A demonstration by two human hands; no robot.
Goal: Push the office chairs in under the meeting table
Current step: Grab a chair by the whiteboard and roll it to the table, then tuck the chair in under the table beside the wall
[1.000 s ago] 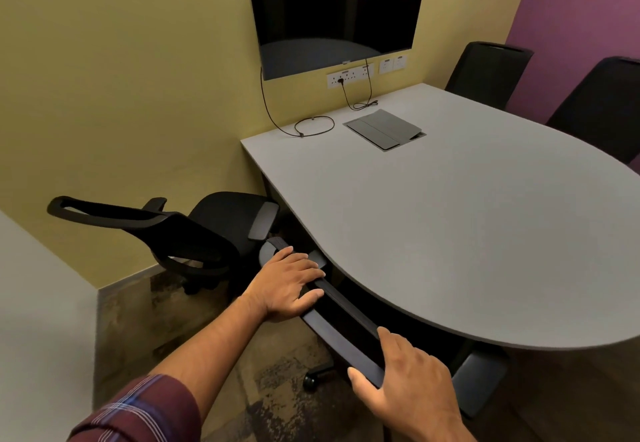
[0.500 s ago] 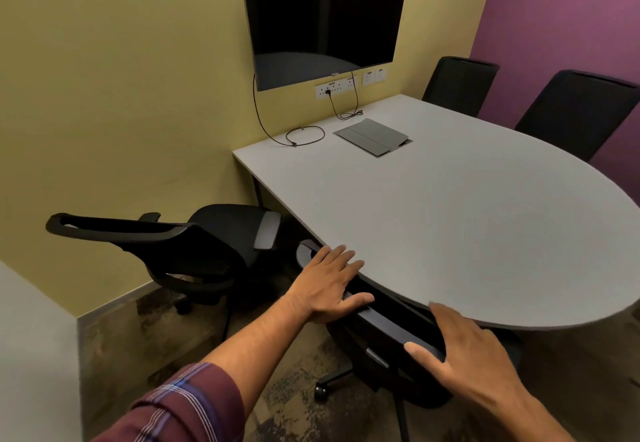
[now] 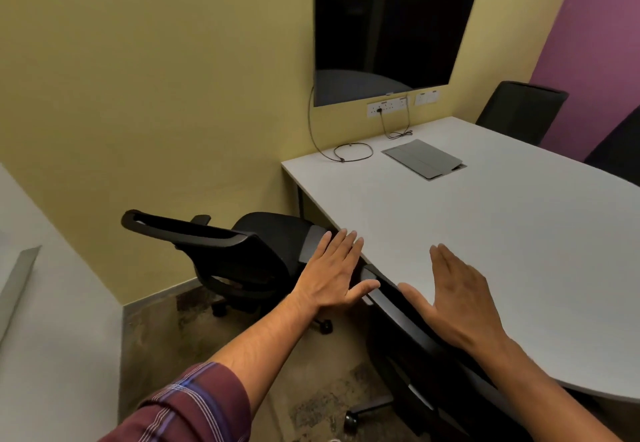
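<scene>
Progress check: one black mesh-backed office chair (image 3: 408, 324) sits directly below my hands, its backrest top rail tight against the curved near edge of the pale grey meeting surface (image 3: 485, 233), seat hidden underneath. I judge this chair as pushed in. A second black office chair with grey-padded armrests (image 3: 242, 254) stands to the left near the yellow wall, angled; its seat front is close to the surface corner but the backrest is well clear of the edge. I judge it not yet pushed in. Two further dark chair backs (image 3: 523, 109) show at the far side against the purple wall, close to the surface; whether they are fully in cannot be determined.

Hand state: my left hand (image 3: 332, 275) is flat with the fingers spread, thumb lying at the top rail, gripping nothing. My right hand (image 3: 453, 296) is likewise flat and released, over the surface edge above the rail. Whether either palm touches the rail cannot be determined.

Change from the earlier frames: a second ago both hands rested on the top rail, which stood clear of the surface edge. The rail now lies against the edge, and both hands have lifted and opened. The view has also swung leftward, bringing the remaining chair nearer centre.
</scene>
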